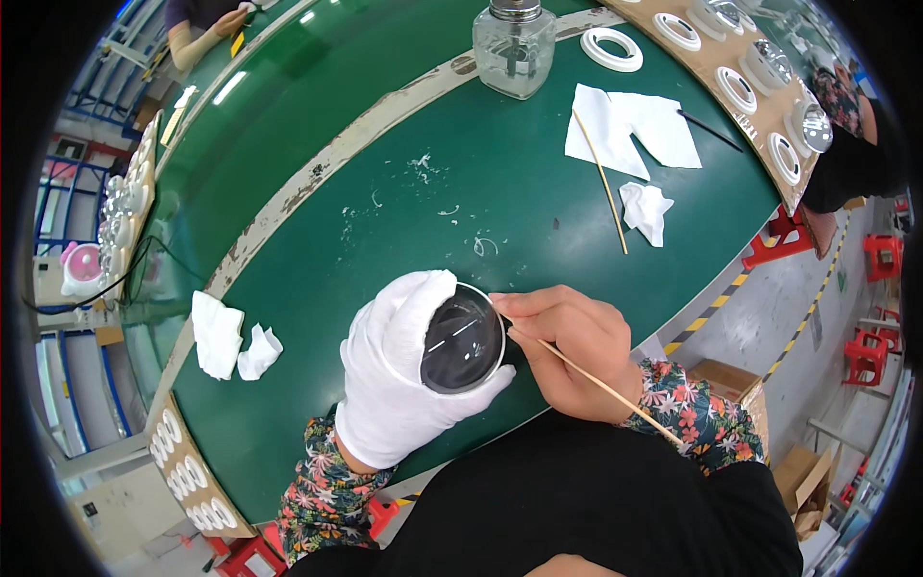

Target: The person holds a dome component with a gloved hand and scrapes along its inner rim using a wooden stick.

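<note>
In a white cloth glove, my left hand (389,370) is closed around a round transparent dome (463,341) with a thin white rim. The dome's round face is turned up toward me, and light streaks reflect on it. My right hand (569,351), bare, pinches a thin wooden stick (601,383) at the dome's right edge. The stick's long end slants down past my right wrist. Its tip is at or close to the rim; whether it touches, I cannot tell. Thin white shavings (484,246) lie on the green table (317,308) beyond my hands.
White paper sheets (663,120), a second wooden stick (606,197), a black stick (710,130) and crumpled tissue (646,213) lie at right. A glass pump bottle (514,53) and white ring (611,49) stand beyond. Folded cloth (217,332) lies left. Boards hold rings and domes. Another person (202,34) works across.
</note>
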`<state>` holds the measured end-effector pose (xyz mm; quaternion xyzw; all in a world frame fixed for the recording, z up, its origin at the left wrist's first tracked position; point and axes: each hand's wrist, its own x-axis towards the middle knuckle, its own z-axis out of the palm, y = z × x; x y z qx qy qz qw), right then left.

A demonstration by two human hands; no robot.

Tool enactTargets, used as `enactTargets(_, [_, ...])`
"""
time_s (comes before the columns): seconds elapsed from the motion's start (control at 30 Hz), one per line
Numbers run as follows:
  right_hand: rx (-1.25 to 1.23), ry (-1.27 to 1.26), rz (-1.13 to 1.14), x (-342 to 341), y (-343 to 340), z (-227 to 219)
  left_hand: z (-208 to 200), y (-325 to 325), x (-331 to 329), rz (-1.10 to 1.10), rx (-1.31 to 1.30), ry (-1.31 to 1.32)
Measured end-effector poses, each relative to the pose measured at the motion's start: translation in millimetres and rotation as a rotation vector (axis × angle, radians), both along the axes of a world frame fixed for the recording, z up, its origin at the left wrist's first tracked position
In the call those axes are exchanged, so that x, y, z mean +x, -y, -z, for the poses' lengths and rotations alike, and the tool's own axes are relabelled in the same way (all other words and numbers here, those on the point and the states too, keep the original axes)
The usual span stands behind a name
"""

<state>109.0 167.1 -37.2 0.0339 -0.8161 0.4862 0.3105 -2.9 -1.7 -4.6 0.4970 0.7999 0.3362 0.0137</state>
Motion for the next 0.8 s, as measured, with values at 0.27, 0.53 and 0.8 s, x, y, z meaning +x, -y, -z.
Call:
enactTargets(0.27, [-0.063,-0.036,-0.001,3.5,-1.1,1.1,-0.8,0.0,-1.0,0.011,0.007,-0.005])
enactTargets(0.53, [0.004,0.033,-0.006,-1.5,-3.0,0.3,0.3,0.0,-1.1,0.014,0.004,0.011])
enactTargets(0.8, [-0.073,0.027,-0.030,4.3,-3.9,-3.6,0.9,1.2,-2.4,0.024,0.027,0.011])
